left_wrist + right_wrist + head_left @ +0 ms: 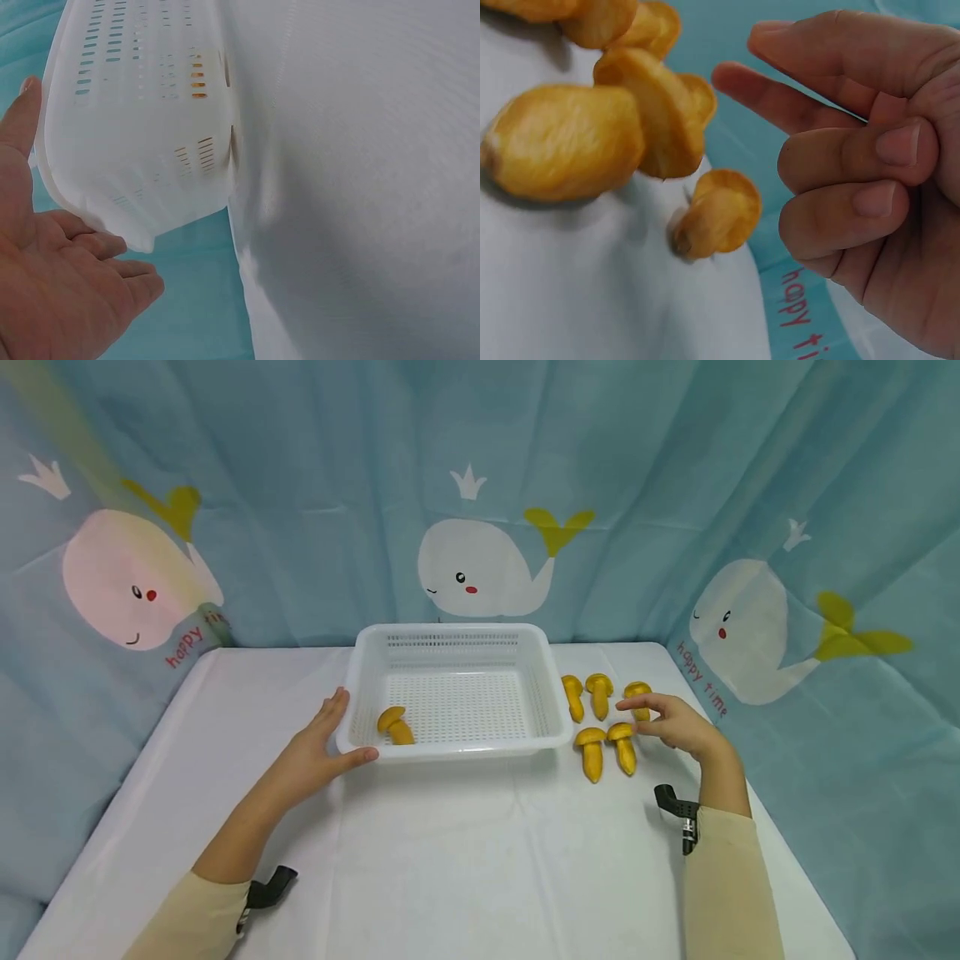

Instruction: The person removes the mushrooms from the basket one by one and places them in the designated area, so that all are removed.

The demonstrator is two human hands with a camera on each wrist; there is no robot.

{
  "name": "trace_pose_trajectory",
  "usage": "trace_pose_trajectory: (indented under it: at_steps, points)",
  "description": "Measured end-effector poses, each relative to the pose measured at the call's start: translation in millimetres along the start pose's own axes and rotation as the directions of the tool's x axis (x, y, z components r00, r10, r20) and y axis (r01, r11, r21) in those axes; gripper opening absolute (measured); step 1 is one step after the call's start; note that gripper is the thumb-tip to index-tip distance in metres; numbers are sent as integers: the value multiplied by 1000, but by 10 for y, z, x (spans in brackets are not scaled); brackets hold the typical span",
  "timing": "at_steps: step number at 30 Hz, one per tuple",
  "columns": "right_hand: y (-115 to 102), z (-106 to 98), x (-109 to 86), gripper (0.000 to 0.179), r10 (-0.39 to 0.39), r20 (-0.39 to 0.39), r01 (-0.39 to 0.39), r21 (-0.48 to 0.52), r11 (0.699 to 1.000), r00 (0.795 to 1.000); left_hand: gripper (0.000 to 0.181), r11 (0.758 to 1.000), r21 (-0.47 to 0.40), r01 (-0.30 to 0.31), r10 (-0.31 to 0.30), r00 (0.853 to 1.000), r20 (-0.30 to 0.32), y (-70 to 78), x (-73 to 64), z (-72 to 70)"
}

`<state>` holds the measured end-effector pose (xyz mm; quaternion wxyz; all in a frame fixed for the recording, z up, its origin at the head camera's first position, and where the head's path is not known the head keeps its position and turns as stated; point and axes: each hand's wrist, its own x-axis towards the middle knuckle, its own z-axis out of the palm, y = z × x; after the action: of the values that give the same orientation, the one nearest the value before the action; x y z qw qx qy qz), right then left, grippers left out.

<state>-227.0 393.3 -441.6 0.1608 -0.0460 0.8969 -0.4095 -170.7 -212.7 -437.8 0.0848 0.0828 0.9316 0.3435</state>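
Observation:
A white plastic basket (457, 749) with slotted walls sits on the table. Inside it, at the near left, lies one yellow toy-like mushroom (393, 722). My left hand (315, 756) is spread at the basket's near left corner, its thumb on the front rim and its fingers along the left side. Right of the basket, several similar mushrooms (592, 752) lie in two rough rows. Over their right end hovers my right hand (678, 725), overlapping the far right mushroom (637, 689). In the right wrist view its thumb and index finger (840, 45) are extended, other fingers bent, nothing held.
White cloth covers the table (450, 860). A blue curtain (315, 527) printed with whales hangs close behind the basket and along both sides. Black devices (678, 810) are strapped at both wrists, over beige sleeves (731, 885).

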Motion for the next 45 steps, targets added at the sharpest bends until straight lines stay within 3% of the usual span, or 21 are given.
trace_pose_trajectory:
  at_steps: [12,19,30,37,45]
  points:
    - [-472,-5,-223,37,-190,-109,197,56,979,976,122,1000,-2,-9,9,1000,2,0,26,11]
    - [-762,87,-218,34,-344,-114,351,58,934,932,122,1000,-6,-10,10,1000,-7,-18,23,44]
    - [-1293,178,-134,36,-372,-62,372,-12,928,926,123,1000,6,-13,13,1000,-10,-8,3,32]
    - [-1616,354,3,37,-337,-44,336,-29,941,941,123,999,32,-37,37,999,-15,-25,1,31]
    - [-1881,584,191,37,-433,39,434,-22,901,901,122,999,26,-43,43,999,-18,-47,6,29]
